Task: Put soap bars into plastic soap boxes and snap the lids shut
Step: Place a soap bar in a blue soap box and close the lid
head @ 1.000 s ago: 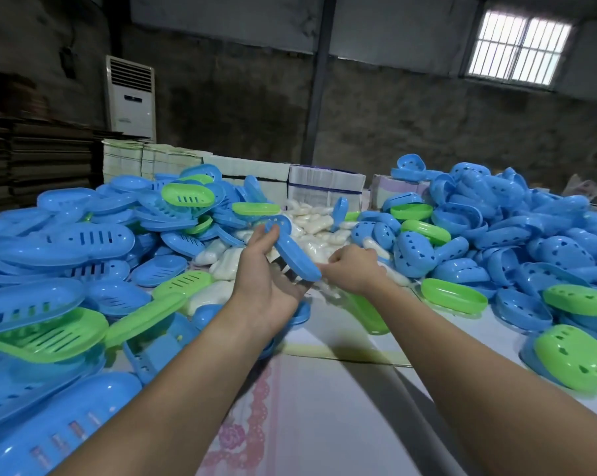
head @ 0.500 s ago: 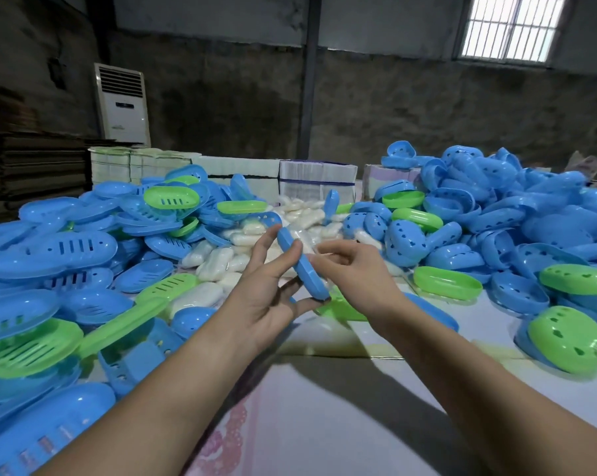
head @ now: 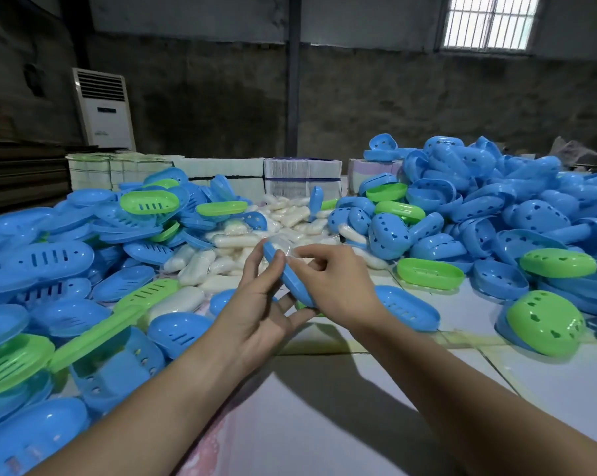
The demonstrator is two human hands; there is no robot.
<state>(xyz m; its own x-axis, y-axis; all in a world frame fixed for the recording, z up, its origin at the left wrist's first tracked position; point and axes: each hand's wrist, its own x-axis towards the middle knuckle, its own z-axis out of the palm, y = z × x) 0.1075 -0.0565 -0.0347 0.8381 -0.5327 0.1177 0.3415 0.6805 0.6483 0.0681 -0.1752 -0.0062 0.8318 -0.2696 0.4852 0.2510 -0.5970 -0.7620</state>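
1. My fingers [head: 279, 261] on the left hand [head: 252, 314] pinch the upper end of a blue soap box [head: 288, 280], held on edge above the worktop [head: 324, 407]; my palm cradles its lower end.
2. My right hand [head: 334, 286] has its fingers curled round the other side of the same box, pressing something clear and wrapped, which I take to be a soap bar [head: 283, 247], against its upper end.
3. I judge this to be mid-step: the bar is at the box but not seated, and no lid is on it yet.
4. I cannot tell whether the piece I hold is a base or a lid.
5. Much is left. A heap of wrapped white soap bars [head: 228, 249] lies just beyond my hands, in the middle of the worktop.
6. To my left sits a pile of slotted blue and green box parts [head: 49, 259], all apart from one another.
7. To my right rises a taller pile of blue and green parts with small cut-out holes [head: 496, 214].
8. I see no box that is clearly filled and snapped shut.
9. Stacks of flat white packaging [head: 300, 176] stand behind the soap; any print on them is too small to read.
10. A white standing air conditioner [head: 103, 108] at the back wall carries a small dark panel, unreadable. I can read no brand or writing anywhere.
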